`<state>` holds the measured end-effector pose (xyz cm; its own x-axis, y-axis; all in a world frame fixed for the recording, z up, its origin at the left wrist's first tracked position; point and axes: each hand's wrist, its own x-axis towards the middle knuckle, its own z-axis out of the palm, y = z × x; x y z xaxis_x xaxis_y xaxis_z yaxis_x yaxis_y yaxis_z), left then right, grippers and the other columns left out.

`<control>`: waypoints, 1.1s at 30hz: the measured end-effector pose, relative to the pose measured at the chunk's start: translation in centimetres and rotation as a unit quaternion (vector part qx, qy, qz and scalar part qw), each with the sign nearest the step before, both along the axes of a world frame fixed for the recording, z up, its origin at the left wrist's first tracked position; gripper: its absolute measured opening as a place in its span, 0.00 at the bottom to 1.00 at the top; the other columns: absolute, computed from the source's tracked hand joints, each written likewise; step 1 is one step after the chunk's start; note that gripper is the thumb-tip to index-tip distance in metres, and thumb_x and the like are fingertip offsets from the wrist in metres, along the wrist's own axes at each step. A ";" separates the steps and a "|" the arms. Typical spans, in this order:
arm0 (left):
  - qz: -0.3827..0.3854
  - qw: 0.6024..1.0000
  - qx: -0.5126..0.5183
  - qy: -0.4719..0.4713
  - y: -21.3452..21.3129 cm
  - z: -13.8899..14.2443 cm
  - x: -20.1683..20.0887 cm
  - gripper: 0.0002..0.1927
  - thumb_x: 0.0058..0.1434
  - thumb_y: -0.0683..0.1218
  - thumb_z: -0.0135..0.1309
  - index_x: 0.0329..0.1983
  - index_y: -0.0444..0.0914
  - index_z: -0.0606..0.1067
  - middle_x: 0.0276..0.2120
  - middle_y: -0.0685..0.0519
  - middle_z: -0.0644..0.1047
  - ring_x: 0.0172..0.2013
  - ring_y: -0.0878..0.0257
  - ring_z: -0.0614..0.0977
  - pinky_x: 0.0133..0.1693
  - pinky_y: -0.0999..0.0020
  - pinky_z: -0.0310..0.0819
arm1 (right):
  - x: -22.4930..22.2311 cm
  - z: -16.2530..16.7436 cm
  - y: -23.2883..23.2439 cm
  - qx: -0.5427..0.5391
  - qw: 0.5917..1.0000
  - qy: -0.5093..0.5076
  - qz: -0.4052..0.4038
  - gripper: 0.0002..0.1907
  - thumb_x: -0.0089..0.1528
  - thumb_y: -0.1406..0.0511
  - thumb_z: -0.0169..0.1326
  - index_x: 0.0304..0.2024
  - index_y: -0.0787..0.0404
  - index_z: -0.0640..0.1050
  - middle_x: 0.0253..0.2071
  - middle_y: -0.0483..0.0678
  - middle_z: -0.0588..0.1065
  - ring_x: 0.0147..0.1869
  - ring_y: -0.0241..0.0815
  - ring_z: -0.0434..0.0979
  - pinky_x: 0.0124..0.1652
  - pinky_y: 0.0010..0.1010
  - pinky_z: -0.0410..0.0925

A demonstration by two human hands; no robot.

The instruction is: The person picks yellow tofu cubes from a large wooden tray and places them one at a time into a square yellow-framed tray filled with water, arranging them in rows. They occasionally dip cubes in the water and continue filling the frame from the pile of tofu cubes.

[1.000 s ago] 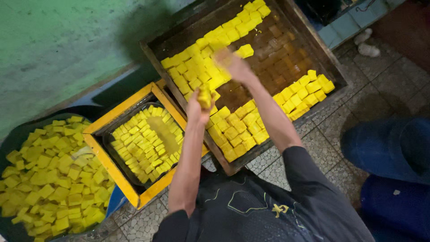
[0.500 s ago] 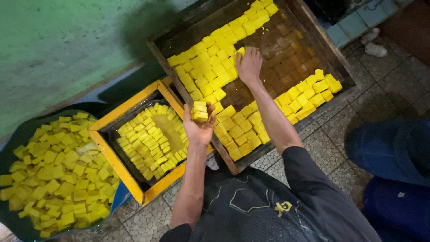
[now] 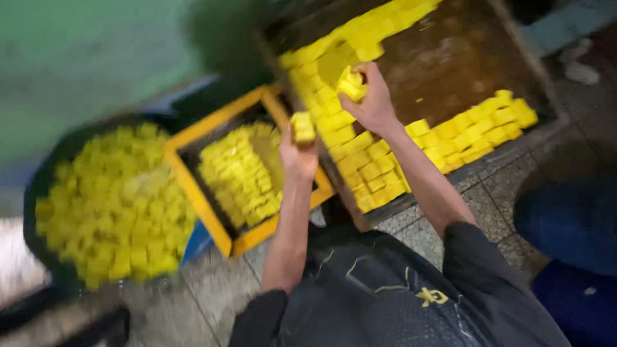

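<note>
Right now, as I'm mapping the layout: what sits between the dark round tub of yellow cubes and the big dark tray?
In the head view, a yellow-rimmed crate of yellow cubes lies between the tub and the tray.

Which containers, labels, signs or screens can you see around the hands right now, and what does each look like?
No signs or screens.
Yellow crate: rectangular, under the left hand, holds yellow cubes.
Dark tub: round, far left, heaped with yellow cubes.
Wooden tray: large, brown, under the right hand, cubes along its edges.
Yellow emblem: small, on the person's dark shirt.
</note>
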<state>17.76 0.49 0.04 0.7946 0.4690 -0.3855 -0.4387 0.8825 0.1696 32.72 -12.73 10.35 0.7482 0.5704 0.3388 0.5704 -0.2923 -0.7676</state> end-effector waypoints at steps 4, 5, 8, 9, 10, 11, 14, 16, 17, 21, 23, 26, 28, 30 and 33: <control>0.018 0.999 -0.028 -0.001 1.7 0.2 -3.0 0.36 0.68 0.70 0.36 0.53 0.35 0.73 0.41 0.46 0.80 0.39 0.51 0.82 0.42 0.56 0.79 | -10.2 2.9 2.8 0.038 0.959 -0.196 0.200 0.33 0.50 0.61 0.70 0.54 0.56 0.69 0.49 0.59 0.69 0.54 0.58 0.71 0.52 0.43 0.68; 0.044 0.999 -0.002 -0.026 2.6 0.2 -3.8 0.37 0.70 0.70 0.36 0.55 0.34 0.73 0.42 0.45 0.80 0.40 0.51 0.82 0.43 0.55 0.79 | -12.2 3.3 4.1 -0.006 0.976 -0.111 0.188 0.34 0.52 0.61 0.71 0.58 0.56 0.70 0.48 0.58 0.70 0.49 0.55 0.73 0.48 0.39 0.69; 0.075 0.994 0.058 -0.058 4.2 -0.2 -6.6 0.35 0.75 0.68 0.37 0.61 0.32 0.71 0.46 0.44 0.79 0.44 0.50 0.81 0.48 0.54 0.77 | -16.3 3.5 7.0 -0.138 0.967 0.162 0.142 0.41 0.59 0.60 0.68 0.70 0.53 0.62 0.46 0.55 0.74 0.39 0.50 0.78 0.37 0.32 0.72; 0.068 0.995 0.065 -0.043 5.0 -0.4 -7.8 0.34 0.75 0.67 0.37 0.63 0.34 0.70 0.48 0.45 0.79 0.46 0.50 0.81 0.50 0.54 0.77 | -16.8 3.0 8.2 -0.173 0.940 0.262 0.131 0.46 0.61 0.60 0.63 0.75 0.51 0.52 0.47 0.55 0.76 0.39 0.50 0.79 0.35 0.32 0.72; 0.060 0.995 0.071 -0.026 5.7 -0.6 -9.0 0.33 0.74 0.65 0.37 0.65 0.35 0.69 0.51 0.45 0.79 0.48 0.50 0.81 0.53 0.53 0.77 | -17.2 2.3 9.3 -0.205 0.902 0.360 0.118 0.52 0.63 0.60 0.59 0.81 0.48 0.43 0.47 0.55 0.78 0.39 0.51 0.81 0.33 0.31 0.71; 0.026 0.995 0.095 0.023 6.0 -0.9 -10.2 0.33 0.73 0.66 0.35 0.65 0.37 0.69 0.51 0.46 0.78 0.49 0.51 0.80 0.52 0.52 0.76 | -17.9 1.2 10.3 -0.189 0.901 0.361 0.150 0.48 0.64 0.59 0.59 0.78 0.49 0.46 0.49 0.54 0.77 0.43 0.50 0.80 0.36 0.32 0.74; -0.039 0.970 0.207 0.118 8.3 -1.6 -13.0 0.33 0.72 0.66 0.32 0.69 0.41 0.65 0.59 0.52 0.72 0.57 0.57 0.72 0.57 0.52 0.67 | -18.0 -2.7 12.9 -0.116 0.905 0.319 0.255 0.36 0.68 0.59 0.59 0.72 0.53 0.55 0.57 0.56 0.74 0.55 0.51 0.78 0.48 0.37 0.76; -0.037 0.938 0.317 0.133 9.8 -1.9 -14.9 0.32 0.75 0.64 0.31 0.75 0.44 0.62 0.71 0.60 0.64 0.71 0.67 0.62 0.68 0.61 0.53 | -18.0 -5.3 13.9 -0.049 0.909 0.252 0.329 0.29 0.72 0.62 0.59 0.70 0.56 0.61 0.61 0.64 0.75 0.62 0.59 0.78 0.59 0.44 0.73; -0.024 0.934 0.324 0.153 10.3 -2.0 -15.8 0.30 0.75 0.62 0.34 0.73 0.42 0.63 0.70 0.57 0.66 0.70 0.64 0.64 0.68 0.59 0.54 | -18.0 -6.4 14.2 -0.151 0.919 0.225 0.286 0.31 0.70 0.59 0.59 0.71 0.55 0.60 0.58 0.65 0.75 0.61 0.62 0.77 0.58 0.46 0.71; 0.025 0.923 0.340 0.176 11.5 -1.9 -19.3 0.25 0.75 0.55 0.43 0.69 0.38 0.67 0.65 0.51 0.72 0.66 0.58 0.71 0.66 0.56 0.62 | -17.8 -9.7 14.8 -0.486 0.846 0.146 0.165 0.39 0.61 0.58 0.60 0.69 0.59 0.58 0.53 0.66 0.76 0.57 0.65 0.76 0.54 0.49 0.69; 0.032 0.921 0.350 0.169 11.8 -1.6 -20.1 0.23 0.74 0.52 0.47 0.67 0.38 0.68 0.63 0.51 0.73 0.64 0.58 0.73 0.64 0.57 0.65 | -18.0 -10.5 14.8 -0.392 0.875 0.085 0.272 0.38 0.58 0.62 0.61 0.67 0.63 0.61 0.55 0.69 0.74 0.56 0.67 0.76 0.51 0.49 0.70; 0.026 0.920 0.357 0.161 11.8 -1.0 -20.0 0.20 0.72 0.48 0.52 0.65 0.38 0.70 0.60 0.51 0.75 0.61 0.60 0.75 0.61 0.59 0.69 | -18.5 -10.3 15.0 -0.398 0.862 0.082 0.304 0.37 0.53 0.63 0.62 0.64 0.57 0.66 0.51 0.61 0.78 0.56 0.62 0.77 0.49 0.50 0.71; 0.024 0.924 0.354 0.142 11.8 -0.6 -19.8 0.18 0.73 0.46 0.53 0.63 0.36 0.72 0.57 0.51 0.77 0.58 0.60 0.77 0.59 0.60 0.72 | -17.5 -9.5 14.5 -0.478 0.835 0.046 0.267 0.35 0.57 0.61 0.61 0.65 0.57 0.66 0.49 0.60 0.78 0.54 0.60 0.79 0.48 0.50 0.72; 0.030 0.926 0.349 0.142 11.8 -0.3 -19.9 0.18 0.72 0.46 0.53 0.62 0.35 0.72 0.55 0.50 0.78 0.55 0.59 0.79 0.58 0.62 0.73 | -15.0 -7.7 13.6 -0.470 0.852 0.020 0.228 0.34 0.57 0.60 0.62 0.64 0.55 0.66 0.46 0.59 0.79 0.49 0.60 0.79 0.44 0.49 0.71; 0.054 0.919 0.356 0.163 11.7 0.0 -21.0 0.18 0.72 0.46 0.53 0.62 0.34 0.72 0.53 0.49 0.78 0.53 0.61 0.80 0.56 0.64 0.74 | -8.2 -4.3 9.6 -0.167 0.980 0.110 -0.003 0.19 0.66 0.62 0.52 0.59 0.53 0.75 0.37 0.54 0.80 0.35 0.53 0.82 0.40 0.42 0.73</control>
